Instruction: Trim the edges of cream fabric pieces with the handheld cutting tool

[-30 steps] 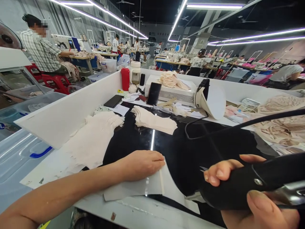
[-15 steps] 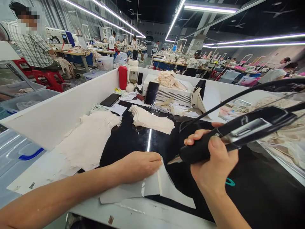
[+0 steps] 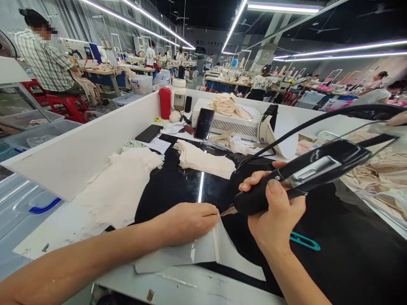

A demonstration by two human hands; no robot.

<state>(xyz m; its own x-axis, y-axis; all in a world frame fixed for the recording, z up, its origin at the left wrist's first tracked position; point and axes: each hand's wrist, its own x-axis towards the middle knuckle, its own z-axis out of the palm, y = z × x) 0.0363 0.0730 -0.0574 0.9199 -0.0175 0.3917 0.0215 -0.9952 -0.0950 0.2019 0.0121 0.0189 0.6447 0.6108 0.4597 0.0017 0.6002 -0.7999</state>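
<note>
My left hand (image 3: 190, 222) lies low over a pale grey-white sheet (image 3: 178, 256), its fingers pressed together at the top end of a narrow cream fabric strip (image 3: 216, 248). The strip runs down across the sheet. In my right hand (image 3: 276, 212) is a black corded hand tool (image 3: 305, 173) with a silver lever and a pointed metal tip. That tip is close beside my left fingertips; whether it touches the strip I cannot tell. A teal clip-like loop (image 3: 305, 241) lies right of my right wrist. Both pieces rest over a glossy black work surface (image 3: 168, 195).
Cream fabric stacks (image 3: 127, 182) lie at the left, with a smaller stack (image 3: 205, 159) ahead. Phones, a red tumbler (image 3: 165, 103) and a white vented box (image 3: 233, 120) stand at the back. A black cord (image 3: 318, 116) arches on the right. White walls (image 3: 104, 140) border the table.
My right hand has brought the tool left and slightly down, so its tip is nearer my left fingertips. More of the teal loop shows. My left hand stays at the strip.
</note>
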